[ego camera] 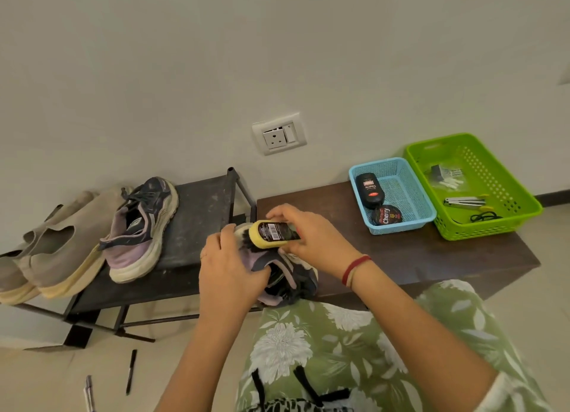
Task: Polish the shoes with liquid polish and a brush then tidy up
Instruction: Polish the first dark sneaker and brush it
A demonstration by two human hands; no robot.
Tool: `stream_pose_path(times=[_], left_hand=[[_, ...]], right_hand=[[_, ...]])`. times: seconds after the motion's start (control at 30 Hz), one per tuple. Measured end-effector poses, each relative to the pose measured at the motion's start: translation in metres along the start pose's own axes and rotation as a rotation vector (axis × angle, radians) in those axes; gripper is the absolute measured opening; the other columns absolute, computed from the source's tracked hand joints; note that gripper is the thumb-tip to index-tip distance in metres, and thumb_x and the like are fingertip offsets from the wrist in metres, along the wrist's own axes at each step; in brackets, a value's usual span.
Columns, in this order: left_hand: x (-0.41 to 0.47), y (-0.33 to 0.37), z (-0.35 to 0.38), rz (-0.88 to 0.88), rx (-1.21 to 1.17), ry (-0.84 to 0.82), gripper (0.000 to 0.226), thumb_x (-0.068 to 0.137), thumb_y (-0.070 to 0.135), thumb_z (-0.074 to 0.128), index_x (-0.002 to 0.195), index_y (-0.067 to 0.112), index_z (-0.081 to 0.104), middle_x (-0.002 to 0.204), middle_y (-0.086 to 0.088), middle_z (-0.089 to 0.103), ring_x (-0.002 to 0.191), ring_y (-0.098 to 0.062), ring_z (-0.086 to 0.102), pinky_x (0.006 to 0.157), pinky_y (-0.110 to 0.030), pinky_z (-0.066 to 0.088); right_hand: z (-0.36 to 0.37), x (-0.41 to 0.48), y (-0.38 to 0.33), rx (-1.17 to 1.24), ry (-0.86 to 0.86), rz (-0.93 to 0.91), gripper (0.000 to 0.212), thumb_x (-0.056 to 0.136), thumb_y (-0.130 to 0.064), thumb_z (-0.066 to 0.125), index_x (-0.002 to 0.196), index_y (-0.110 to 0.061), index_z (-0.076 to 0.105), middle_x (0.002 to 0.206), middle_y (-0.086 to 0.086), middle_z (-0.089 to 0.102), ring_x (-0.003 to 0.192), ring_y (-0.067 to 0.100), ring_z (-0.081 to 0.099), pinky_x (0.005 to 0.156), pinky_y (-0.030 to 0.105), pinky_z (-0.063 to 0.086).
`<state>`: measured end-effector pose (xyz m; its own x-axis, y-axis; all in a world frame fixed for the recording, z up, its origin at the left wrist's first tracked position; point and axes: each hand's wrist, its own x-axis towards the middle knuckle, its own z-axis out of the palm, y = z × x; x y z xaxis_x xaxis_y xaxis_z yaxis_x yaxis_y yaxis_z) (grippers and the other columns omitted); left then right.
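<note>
I have the dark and lilac shoe (290, 283) at the near edge of the brown bench (431, 257), just right of where the bench meets the black rack (200, 214). My left hand (229, 266) wraps over its upper, fingers curled round it to steady it. My right hand (305, 235) grips the liquid polish bottle (276, 232) by its dark body, thumb and fingers closed round it, with the yellow sponge end pointing left and touching the toe of the shoe. To do this well, I think I should tip the bottle so the sponge sits flat, squeeze only lightly, and work in short overlapping strokes from the toe back. I would turn the shoe with my left hand rather than stretch my right wrist. The pale sole is the risk, since polish there would show, so I want the sponge clear of that edge. Its mate (145, 226) waits on the rack to the left. A second bottle (368, 189) and a tin (387, 215) lie in the blue basket (410, 177) at the far right. I cannot make out a brush.
</note>
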<state>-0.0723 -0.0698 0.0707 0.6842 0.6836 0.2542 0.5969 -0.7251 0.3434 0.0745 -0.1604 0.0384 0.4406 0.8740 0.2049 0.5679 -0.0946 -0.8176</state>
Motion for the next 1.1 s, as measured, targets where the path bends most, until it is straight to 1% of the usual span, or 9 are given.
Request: stream_pose_path(times=[0.1, 0.27, 0.37, 0.47, 0.6, 0.67, 0.8, 0.93, 1.1], left_hand=[[-0.007, 0.005, 0.013, 0.0, -0.081, 0.025, 0.076, 0.063, 0.034, 0.077, 0.129, 0.012, 0.045, 0.117, -0.005, 0.05, 0.11, -0.023, 0.048, 0.083, -0.026, 0.037], [-0.037, -0.001, 0.042, -0.092, -0.325, 0.084, 0.077, 0.062, 0.028, 0.081, 0.128, 0.01, 0.045, 0.114, -0.002, 0.048, 0.107, -0.018, 0.048, 0.08, -0.027, 0.04], [-0.056, -0.003, 0.053, -0.106, -0.396, 0.118, 0.078, 0.062, 0.024, 0.08, 0.128, 0.007, 0.042, 0.113, -0.003, 0.044, 0.105, -0.019, 0.046, 0.083, -0.031, 0.043], [-0.067, -0.006, 0.059, -0.141, -0.464, 0.126, 0.079, 0.06, 0.029, 0.074, 0.129, 0.01, 0.04, 0.113, 0.001, 0.042, 0.105, -0.021, 0.048, 0.083, -0.038, 0.05], [-0.067, -0.008, 0.061, -0.15, -0.469, 0.098, 0.083, 0.06, 0.034, 0.072, 0.131, 0.007, 0.039, 0.121, -0.006, 0.044, 0.114, -0.028, 0.047, 0.089, -0.047, 0.048], [-0.068, -0.009, 0.063, -0.149, -0.472, 0.093, 0.083, 0.061, 0.03, 0.074, 0.131, 0.006, 0.038, 0.121, -0.007, 0.043, 0.114, -0.028, 0.047, 0.09, -0.048, 0.048], [-0.07, -0.016, 0.064, -0.119, -0.48, 0.094, 0.085, 0.061, 0.022, 0.081, 0.132, 0.009, 0.037, 0.119, -0.002, 0.042, 0.111, -0.025, 0.047, 0.09, -0.046, 0.048], [-0.072, -0.016, 0.063, -0.125, -0.479, 0.08, 0.088, 0.062, 0.022, 0.084, 0.134, 0.01, 0.035, 0.123, -0.003, 0.041, 0.117, -0.025, 0.046, 0.091, -0.045, 0.048], [-0.075, -0.018, 0.067, -0.12, -0.476, 0.11, 0.085, 0.062, 0.022, 0.085, 0.131, 0.008, 0.038, 0.121, -0.002, 0.041, 0.114, -0.029, 0.047, 0.087, -0.049, 0.049]], right_hand=[[-0.008, -0.001, 0.011, -0.006, 0.019, 0.056, 0.049, 0.073, -0.01, 0.075, 0.115, -0.024, 0.053, 0.11, -0.004, 0.067, 0.101, 0.015, 0.062, 0.084, 0.031, 0.049], [-0.024, -0.016, 0.049, -0.173, -0.085, 0.259, 0.044, 0.074, -0.009, 0.074, 0.111, -0.025, 0.057, 0.108, -0.001, 0.068, 0.102, 0.022, 0.062, 0.078, 0.028, 0.043], [-0.017, -0.005, 0.033, -0.151, -0.137, 0.166, 0.045, 0.072, -0.008, 0.074, 0.11, -0.028, 0.061, 0.106, -0.004, 0.069, 0.1, 0.016, 0.062, 0.082, 0.028, 0.045], [-0.003, -0.002, 0.018, -0.221, -0.194, 0.021, 0.045, 0.074, -0.007, 0.072, 0.113, -0.026, 0.06, 0.11, -0.004, 0.068, 0.101, 0.017, 0.062, 0.085, 0.032, 0.047], [-0.02, -0.012, 0.037, -0.318, -0.182, 0.136, 0.044, 0.077, -0.004, 0.068, 0.116, -0.022, 0.059, 0.111, 0.0, 0.067, 0.103, 0.022, 0.06, 0.081, 0.027, 0.041], [-0.018, -0.009, 0.027, -0.323, -0.151, 0.077, 0.042, 0.078, -0.004, 0.065, 0.116, -0.021, 0.059, 0.111, 0.001, 0.067, 0.105, 0.023, 0.06, 0.081, 0.029, 0.041], [0.0, -0.009, 0.002, -0.297, -0.215, -0.074, 0.035, 0.082, -0.003, 0.059, 0.114, -0.016, 0.061, 0.111, 0.004, 0.067, 0.103, 0.022, 0.058, 0.085, 0.035, 0.044], [-0.018, -0.01, 0.027, -0.386, -0.191, 0.119, 0.039, 0.08, -0.001, 0.059, 0.114, -0.018, 0.058, 0.11, 0.004, 0.067, 0.104, 0.027, 0.06, 0.082, 0.033, 0.042], [0.005, -0.019, 0.004, -0.408, -0.2, -0.063, 0.038, 0.08, -0.003, 0.055, 0.114, -0.018, 0.054, 0.104, 0.005, 0.064, 0.093, 0.025, 0.057, 0.074, 0.033, 0.039]])
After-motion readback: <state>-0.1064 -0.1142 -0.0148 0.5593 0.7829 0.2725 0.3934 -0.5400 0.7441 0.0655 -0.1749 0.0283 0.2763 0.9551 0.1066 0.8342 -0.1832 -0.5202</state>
